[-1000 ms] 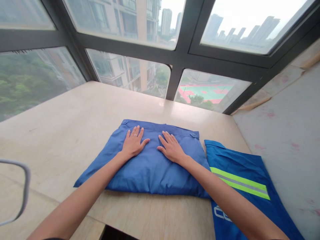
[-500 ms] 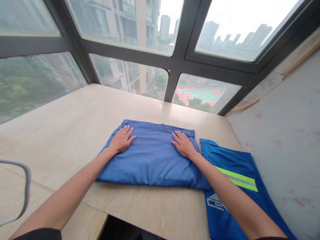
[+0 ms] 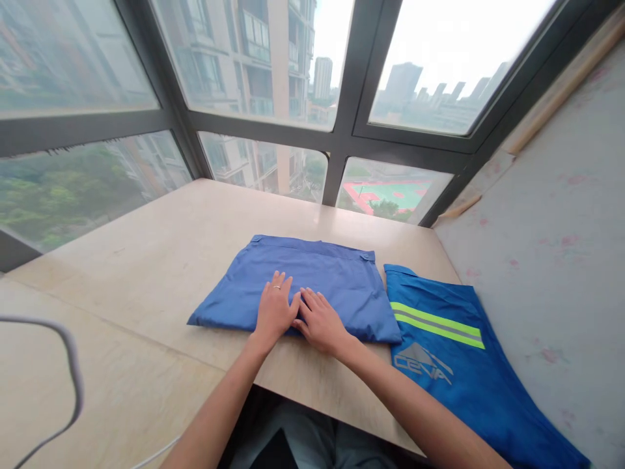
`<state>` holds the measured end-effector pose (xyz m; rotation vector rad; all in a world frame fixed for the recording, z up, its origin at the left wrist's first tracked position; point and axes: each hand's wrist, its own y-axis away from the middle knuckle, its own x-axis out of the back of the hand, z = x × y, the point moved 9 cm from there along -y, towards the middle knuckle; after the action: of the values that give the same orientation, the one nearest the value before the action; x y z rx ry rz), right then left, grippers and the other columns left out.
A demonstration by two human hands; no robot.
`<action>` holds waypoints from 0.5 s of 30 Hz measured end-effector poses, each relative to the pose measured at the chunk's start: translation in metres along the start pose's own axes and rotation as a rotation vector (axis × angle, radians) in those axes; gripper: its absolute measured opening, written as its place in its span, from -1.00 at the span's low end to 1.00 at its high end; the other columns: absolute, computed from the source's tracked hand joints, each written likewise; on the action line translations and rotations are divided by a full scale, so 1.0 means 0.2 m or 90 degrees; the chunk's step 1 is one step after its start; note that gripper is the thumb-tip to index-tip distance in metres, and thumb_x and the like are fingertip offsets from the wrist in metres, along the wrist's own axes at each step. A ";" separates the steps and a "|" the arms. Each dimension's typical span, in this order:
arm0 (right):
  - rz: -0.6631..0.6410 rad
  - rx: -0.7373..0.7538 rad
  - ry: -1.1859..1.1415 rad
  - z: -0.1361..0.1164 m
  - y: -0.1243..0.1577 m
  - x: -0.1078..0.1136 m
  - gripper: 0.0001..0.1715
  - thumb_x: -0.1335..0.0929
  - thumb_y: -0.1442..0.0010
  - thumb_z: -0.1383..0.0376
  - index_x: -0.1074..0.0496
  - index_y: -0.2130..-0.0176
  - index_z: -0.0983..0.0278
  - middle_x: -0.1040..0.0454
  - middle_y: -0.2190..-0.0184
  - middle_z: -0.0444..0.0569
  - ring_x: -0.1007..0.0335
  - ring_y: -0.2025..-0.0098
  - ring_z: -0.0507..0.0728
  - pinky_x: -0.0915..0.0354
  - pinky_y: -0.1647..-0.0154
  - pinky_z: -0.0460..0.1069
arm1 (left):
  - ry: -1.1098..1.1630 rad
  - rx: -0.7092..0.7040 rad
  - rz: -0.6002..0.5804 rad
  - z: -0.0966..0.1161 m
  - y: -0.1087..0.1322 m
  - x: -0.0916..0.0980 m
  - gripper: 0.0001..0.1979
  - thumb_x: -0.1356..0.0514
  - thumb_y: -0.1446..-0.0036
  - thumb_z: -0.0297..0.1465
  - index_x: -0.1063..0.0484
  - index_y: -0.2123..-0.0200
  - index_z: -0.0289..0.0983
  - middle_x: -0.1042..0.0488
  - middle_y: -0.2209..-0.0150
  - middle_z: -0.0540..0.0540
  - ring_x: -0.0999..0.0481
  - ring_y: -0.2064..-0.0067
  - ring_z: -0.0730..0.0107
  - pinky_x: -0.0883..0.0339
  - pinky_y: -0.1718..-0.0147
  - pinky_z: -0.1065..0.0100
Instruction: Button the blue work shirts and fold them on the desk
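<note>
Left hand and right hand had converged along the flatter near edge of the folded blue cloth garment, grips unclenched.

Lighter-blue garment — matt, wrinkled cloth; ledge — smooth, glossy, stone-like.
</note>
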<state>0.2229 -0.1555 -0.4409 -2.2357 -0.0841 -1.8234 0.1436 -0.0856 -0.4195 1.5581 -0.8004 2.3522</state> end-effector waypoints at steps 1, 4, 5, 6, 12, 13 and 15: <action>-0.004 -0.002 -0.001 -0.01 0.03 -0.02 -0.28 -0.19 -0.37 -0.02 -0.17 -0.32 0.33 -0.13 -0.35 0.19 0.00 -0.39 0.30 -0.02 -0.36 0.21 | -0.013 0.037 0.000 -0.01 0.07 -0.02 -0.51 -0.03 -0.27 -0.25 -0.37 -0.16 -0.40 -0.35 -0.22 -0.35 -0.20 -0.33 -0.03 -0.11 -0.24 -0.06; -0.015 -0.022 0.012 0.06 0.11 -0.04 -0.27 -0.17 -0.37 -0.05 -0.16 -0.34 0.29 -0.06 -0.38 0.17 0.06 -0.41 0.30 0.02 -0.37 0.24 | -0.055 0.101 0.019 -0.11 0.23 -0.02 -0.47 -0.02 -0.28 -0.21 -0.35 -0.18 -0.42 -0.32 -0.23 -0.42 -0.21 -0.32 -0.11 0.01 -0.27 -0.15; -0.021 -0.028 0.018 0.09 0.13 -0.03 -0.26 -0.16 -0.37 -0.06 -0.14 -0.34 0.28 -0.03 -0.39 0.16 0.08 -0.41 0.30 0.04 -0.37 0.24 | -0.067 0.105 0.030 -0.15 0.26 -0.01 -0.45 -0.02 -0.28 -0.20 -0.34 -0.20 -0.43 -0.28 -0.25 -0.44 -0.19 -0.32 -0.12 0.05 -0.28 -0.15; -0.028 -0.035 0.024 0.12 0.16 -0.03 -0.25 -0.14 -0.37 -0.07 -0.13 -0.35 0.27 -0.01 -0.39 0.15 0.10 -0.42 0.30 0.06 -0.38 0.25 | -0.076 0.108 0.041 -0.19 0.27 0.01 -0.43 -0.02 -0.28 -0.18 -0.32 -0.21 -0.43 -0.25 -0.27 -0.45 -0.18 -0.33 -0.14 0.08 -0.28 -0.16; -0.067 -0.120 0.058 0.33 0.31 0.01 -0.21 -0.12 -0.35 -0.12 -0.06 -0.38 0.21 0.07 -0.42 0.10 0.18 -0.44 0.28 0.13 -0.40 0.23 | -0.118 0.182 0.078 -0.41 0.29 0.12 -0.36 -0.03 -0.24 -0.09 -0.31 -0.22 -0.42 -0.22 -0.28 -0.48 -0.17 -0.32 -0.18 0.11 -0.27 -0.18; -0.074 -0.147 0.065 0.37 0.34 0.02 -0.20 -0.11 -0.35 -0.13 -0.05 -0.38 0.22 0.07 -0.42 0.11 0.18 -0.44 0.28 0.14 -0.40 0.23 | -0.128 0.192 0.078 -0.43 0.28 0.13 -0.35 -0.03 -0.24 -0.08 -0.31 -0.22 -0.43 -0.22 -0.27 -0.50 -0.17 -0.32 -0.19 0.12 -0.26 -0.19; -0.085 -0.205 0.082 0.44 0.39 0.03 -0.17 -0.09 -0.35 -0.15 -0.03 -0.39 0.25 0.08 -0.42 0.13 0.19 -0.44 0.29 0.17 -0.40 0.23 | -0.148 0.208 0.072 -0.47 0.28 0.14 -0.33 -0.02 -0.24 -0.08 -0.30 -0.23 -0.46 -0.22 -0.27 -0.52 -0.17 -0.32 -0.20 0.11 -0.26 -0.19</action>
<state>0.3252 -0.2105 -0.4629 -2.3602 0.0926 -2.1829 0.0331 -0.0850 -0.4400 1.9949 -0.5805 2.5139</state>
